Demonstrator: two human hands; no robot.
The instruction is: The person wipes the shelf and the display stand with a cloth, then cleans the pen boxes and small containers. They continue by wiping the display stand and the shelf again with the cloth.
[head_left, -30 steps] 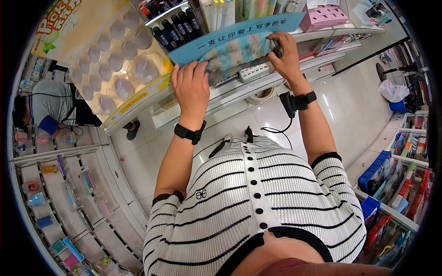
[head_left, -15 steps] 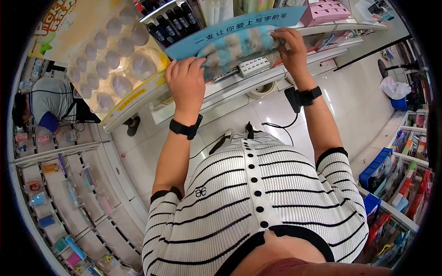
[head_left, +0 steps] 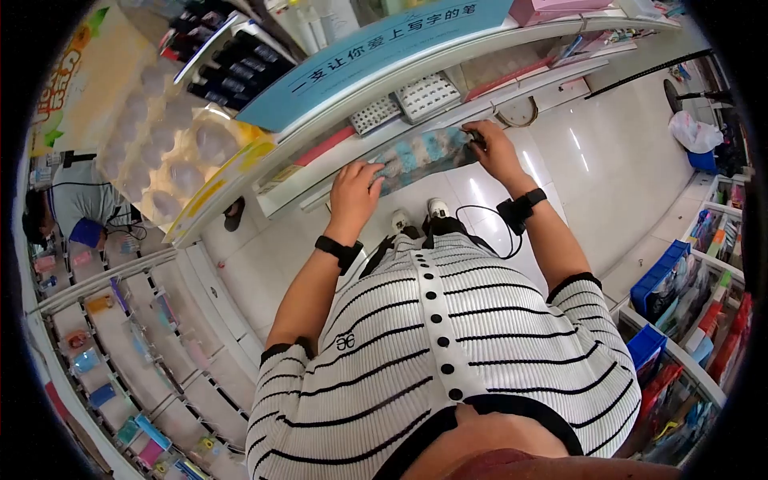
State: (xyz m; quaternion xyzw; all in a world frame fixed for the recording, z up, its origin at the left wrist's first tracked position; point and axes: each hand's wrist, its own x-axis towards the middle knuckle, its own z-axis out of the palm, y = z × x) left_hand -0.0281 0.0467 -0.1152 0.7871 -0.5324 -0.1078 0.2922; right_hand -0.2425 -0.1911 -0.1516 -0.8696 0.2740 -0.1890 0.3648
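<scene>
A blue and grey striped fluffy cloth (head_left: 424, 158), smudged with dirt, stretches between my two hands in front of the shelf's lower level. My left hand (head_left: 354, 202) has its fingers closed at the cloth's left end. At the other end, my right hand (head_left: 494, 150) pinches the cloth between thumb and fingers. A blue sign strip (head_left: 376, 60) with Chinese writing runs along the shelf front just beyond the cloth.
Black marker pens (head_left: 240, 72) stand in a rack at upper left, beside a display tray with round clear domes (head_left: 164, 152). White trays (head_left: 428, 96) sit on the lower shelf. A person in grey (head_left: 80, 196) bends at far left. Blue bins (head_left: 660, 280) line the right shelves.
Both hands have moved down and toward my body with the cloth, from the blue sign strip to the lower shelf's front. The cloth hangs away from the sign now.
</scene>
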